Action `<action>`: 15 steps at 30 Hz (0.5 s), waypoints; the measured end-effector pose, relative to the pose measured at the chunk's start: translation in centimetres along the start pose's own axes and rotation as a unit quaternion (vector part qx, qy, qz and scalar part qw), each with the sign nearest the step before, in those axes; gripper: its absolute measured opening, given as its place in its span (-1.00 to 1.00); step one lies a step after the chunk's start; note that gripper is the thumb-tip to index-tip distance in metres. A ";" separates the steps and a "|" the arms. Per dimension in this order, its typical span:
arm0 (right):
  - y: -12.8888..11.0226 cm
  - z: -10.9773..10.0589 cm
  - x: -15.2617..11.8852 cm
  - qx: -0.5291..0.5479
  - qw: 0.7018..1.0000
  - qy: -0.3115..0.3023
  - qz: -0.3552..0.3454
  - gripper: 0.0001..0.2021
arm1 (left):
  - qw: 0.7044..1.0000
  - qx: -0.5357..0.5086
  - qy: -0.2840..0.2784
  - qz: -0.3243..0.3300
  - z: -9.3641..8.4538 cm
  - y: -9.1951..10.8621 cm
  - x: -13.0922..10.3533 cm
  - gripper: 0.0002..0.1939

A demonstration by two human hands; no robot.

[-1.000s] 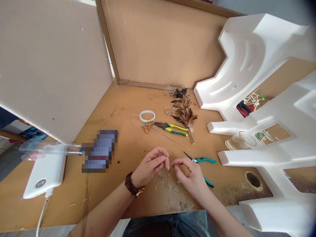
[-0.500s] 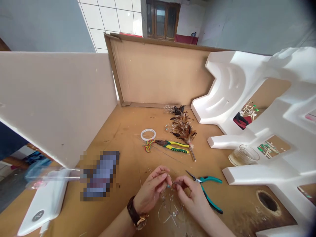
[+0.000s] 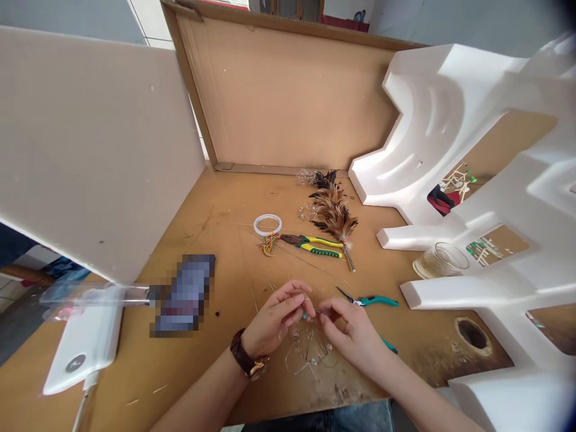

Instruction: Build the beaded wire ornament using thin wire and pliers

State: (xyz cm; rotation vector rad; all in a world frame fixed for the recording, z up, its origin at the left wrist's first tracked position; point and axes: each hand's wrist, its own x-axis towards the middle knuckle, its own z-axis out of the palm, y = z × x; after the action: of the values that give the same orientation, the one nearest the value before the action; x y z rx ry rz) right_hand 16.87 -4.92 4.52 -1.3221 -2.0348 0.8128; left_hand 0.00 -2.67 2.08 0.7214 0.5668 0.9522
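My left hand (image 3: 274, 318), with a brown watch on its wrist, pinches thin wire near a small blue bead (image 3: 306, 315). Opposite it, my right hand (image 3: 345, 327) has thumb and forefinger closed on the same wire piece, close to the left fingertips. Below the fingers hangs a tangle of beaded wire (image 3: 310, 349) with clear beads and loose ends. Just right of my right hand lie teal-handled needle-nose pliers (image 3: 378, 300), partly covered by it. Beyond the hands are yellow-and-green pliers (image 3: 312, 245).
A feather duster (image 3: 333, 207), a white ring roll (image 3: 267, 225) and coloured threads (image 3: 270, 243) lie farther back. White foam pieces (image 3: 418, 294) and a glass (image 3: 441, 261) stand right, near a hole (image 3: 473, 336). At left are a phone (image 3: 184, 294) and white power bank (image 3: 85, 342).
The view has tilted down, so the table's front edge now shows. Both hands keep their pinch on the beaded wire; my right hand covers more of the teal pliers.
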 end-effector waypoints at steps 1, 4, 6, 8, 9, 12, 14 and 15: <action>-0.2 -0.1 -0.1 0.000 1.000 -0.004 0.001 -0.88 | 1.000 0.002 -0.002 -0.001 0.0 0.0 0.0 -0.82; -0.3 -1.4 -0.6 -0.007 1.000 -0.012 0.009 -0.87 | 1.000 0.012 -0.014 -0.003 0.0 0.1 -0.1 -0.83; 0.5 -2.7 -1.5 -0.041 0.999 -0.010 0.023 -0.81 | 1.000 0.012 -0.017 -0.005 -0.1 0.2 -0.1 -0.84; 2.4 -4.0 -2.7 -0.129 0.991 -0.009 0.025 -0.75 | 1.000 0.006 -0.020 -0.008 -0.2 0.1 -0.2 -0.84; 3.7 -4.6 -3.4 -0.186 0.982 -0.013 0.011 -0.69 | 1.000 0.004 -0.023 -0.010 -0.3 0.1 -0.3 -0.83; 7.8 -5.7 -5.3 -0.334 0.942 -0.027 -0.009 -0.34 | 0.999 0.002 -0.043 -0.020 -0.4 0.1 -0.5 -0.80; 9.7 -6.1 -5.8 -0.375 0.926 -0.047 -0.007 -0.22 | 0.998 0.005 -0.060 -0.030 -0.4 0.0 -0.6 -0.77; 10.2 -6.2 -5.8 -0.383 0.922 -0.059 -0.010 -0.21 | 0.997 0.008 -0.067 -0.035 -0.4 0.0 -0.6 -0.77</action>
State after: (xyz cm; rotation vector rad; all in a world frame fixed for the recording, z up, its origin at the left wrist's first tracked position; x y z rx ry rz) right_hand 29.36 -5.86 0.12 -1.6645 -2.5854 0.0468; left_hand -0.62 -3.05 1.90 0.7685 0.4781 0.8284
